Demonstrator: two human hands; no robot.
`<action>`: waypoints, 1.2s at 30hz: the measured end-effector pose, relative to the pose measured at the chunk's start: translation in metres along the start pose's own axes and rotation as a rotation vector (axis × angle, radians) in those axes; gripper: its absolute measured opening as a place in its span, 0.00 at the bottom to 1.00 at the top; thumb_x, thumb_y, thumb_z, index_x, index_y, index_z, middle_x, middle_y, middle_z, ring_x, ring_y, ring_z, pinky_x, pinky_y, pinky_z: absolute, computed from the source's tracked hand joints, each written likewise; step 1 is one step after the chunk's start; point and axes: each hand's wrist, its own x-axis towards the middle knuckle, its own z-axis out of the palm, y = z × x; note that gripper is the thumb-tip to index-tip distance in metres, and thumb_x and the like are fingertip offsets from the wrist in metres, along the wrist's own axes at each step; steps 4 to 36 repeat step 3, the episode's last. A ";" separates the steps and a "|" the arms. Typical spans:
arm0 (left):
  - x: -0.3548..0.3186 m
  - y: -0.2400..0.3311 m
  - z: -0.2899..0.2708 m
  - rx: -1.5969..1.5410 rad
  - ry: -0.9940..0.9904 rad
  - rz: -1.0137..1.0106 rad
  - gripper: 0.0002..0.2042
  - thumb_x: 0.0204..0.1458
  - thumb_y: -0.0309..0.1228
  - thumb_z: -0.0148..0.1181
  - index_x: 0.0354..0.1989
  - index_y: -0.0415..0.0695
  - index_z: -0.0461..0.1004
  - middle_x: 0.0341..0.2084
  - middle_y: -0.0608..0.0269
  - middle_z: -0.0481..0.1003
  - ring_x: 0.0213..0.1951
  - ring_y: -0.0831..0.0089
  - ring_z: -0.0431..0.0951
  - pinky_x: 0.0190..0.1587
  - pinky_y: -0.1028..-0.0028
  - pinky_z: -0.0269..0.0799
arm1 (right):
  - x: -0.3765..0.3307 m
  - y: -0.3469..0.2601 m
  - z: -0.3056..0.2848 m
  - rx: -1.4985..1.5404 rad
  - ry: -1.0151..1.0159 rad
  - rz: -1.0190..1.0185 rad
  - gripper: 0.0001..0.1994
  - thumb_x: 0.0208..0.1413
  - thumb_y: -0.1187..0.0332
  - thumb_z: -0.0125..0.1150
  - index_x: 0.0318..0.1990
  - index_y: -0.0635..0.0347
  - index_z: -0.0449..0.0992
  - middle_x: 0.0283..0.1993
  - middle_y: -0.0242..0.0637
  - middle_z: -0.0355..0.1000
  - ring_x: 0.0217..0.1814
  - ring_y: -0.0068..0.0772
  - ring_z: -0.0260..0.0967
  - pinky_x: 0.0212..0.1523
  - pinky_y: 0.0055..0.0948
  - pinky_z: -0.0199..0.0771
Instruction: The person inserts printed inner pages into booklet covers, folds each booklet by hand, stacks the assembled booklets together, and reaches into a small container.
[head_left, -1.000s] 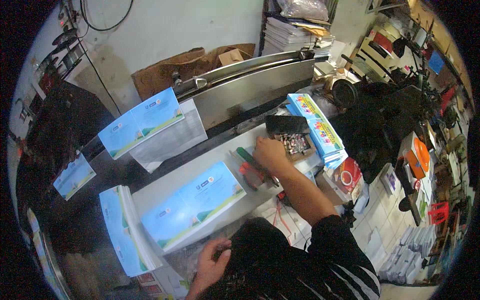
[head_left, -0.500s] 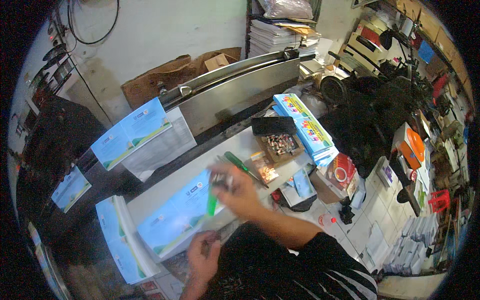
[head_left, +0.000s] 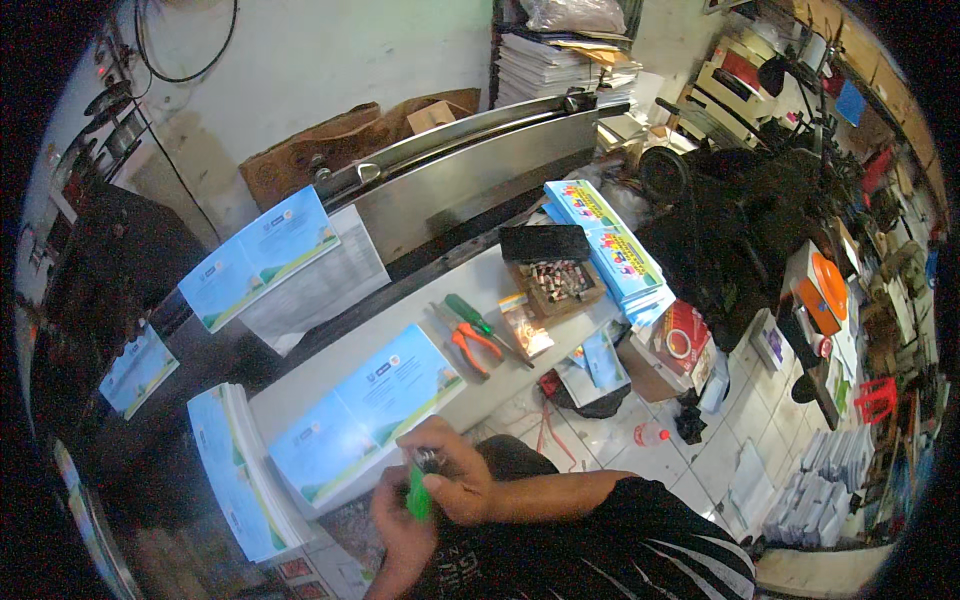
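A small bright green object with a metal end (head_left: 418,494) is between my two hands, close to my body; its kind cannot be made out. My right hand (head_left: 458,474) is closed around its metal end, fingers curled. Against the green part, my left hand (head_left: 398,518) is closed too, partly blurred. Just beyond them lies a stack of light-blue printed sheets (head_left: 365,405) on the pale tabletop. Orange-handled pliers (head_left: 474,346) and a green-handled screwdriver (head_left: 480,322) rest past the stack's right end.
Another stack of blue sheets (head_left: 240,475) stands at the left. A blue sheet (head_left: 262,258) leans on the machine. Beyond the screwdriver are an open box of small parts (head_left: 556,285) and yellow-blue booklets (head_left: 612,245). A bottle (head_left: 650,434) lies on the tiled floor.
My right hand has drawn back from above the tools toward my body, bringing the green object to my left hand. The orange-handled pliers now show.
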 end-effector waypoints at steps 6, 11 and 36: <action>0.000 -0.010 -0.011 0.273 -0.122 0.202 0.16 0.51 0.28 0.59 0.49 0.41 0.68 0.35 0.56 0.75 0.33 0.59 0.75 0.41 0.67 0.69 | -0.002 -0.002 -0.002 0.075 -0.004 0.084 0.24 0.58 0.58 0.51 0.56 0.68 0.64 0.46 0.42 0.62 0.47 0.33 0.59 0.51 0.33 0.58; 0.000 -0.010 -0.011 0.273 -0.122 0.202 0.16 0.51 0.28 0.59 0.49 0.41 0.68 0.35 0.56 0.75 0.33 0.59 0.75 0.41 0.67 0.69 | -0.002 -0.002 -0.002 0.075 -0.004 0.084 0.24 0.58 0.58 0.51 0.56 0.68 0.64 0.46 0.42 0.62 0.47 0.33 0.59 0.51 0.33 0.58; 0.000 -0.010 -0.011 0.273 -0.122 0.202 0.16 0.51 0.28 0.59 0.49 0.41 0.68 0.35 0.56 0.75 0.33 0.59 0.75 0.41 0.67 0.69 | -0.002 -0.002 -0.002 0.075 -0.004 0.084 0.24 0.58 0.58 0.51 0.56 0.68 0.64 0.46 0.42 0.62 0.47 0.33 0.59 0.51 0.33 0.58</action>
